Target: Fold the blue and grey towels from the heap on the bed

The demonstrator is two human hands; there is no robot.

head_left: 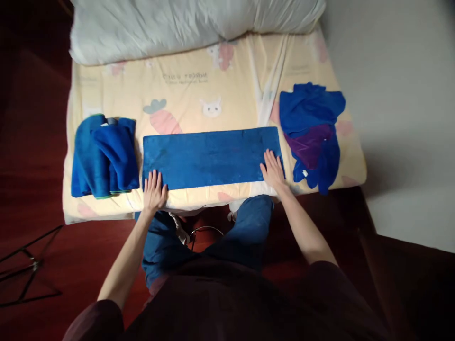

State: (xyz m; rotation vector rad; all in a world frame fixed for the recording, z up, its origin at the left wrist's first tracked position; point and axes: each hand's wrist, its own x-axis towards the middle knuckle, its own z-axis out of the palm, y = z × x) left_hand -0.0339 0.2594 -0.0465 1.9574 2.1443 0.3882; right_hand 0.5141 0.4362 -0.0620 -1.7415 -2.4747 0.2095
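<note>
A long blue cloth (pixel 211 158) lies flat and spread out on the yellow patterned bed cover (pixel 124 94). My left hand (pixel 154 192) rests on its near left corner, fingers spread. Near the right end, my right hand (pixel 273 169) lies flat on the cloth with its fingers extended. To the left sits a pile of folded blue cloths (pixel 106 158) with green edging. A crumpled heap of blue cloths (pixel 311 111) lies on the right, with a purple cloth (pixel 309 146) among them.
A rolled-up pale quilt (pixel 195 26) lies across the far side of the bed. A thin black metal stand (pixel 34 265) is on the dark red floor at the left. A grey wall (pixel 401 94) borders the bed's right side.
</note>
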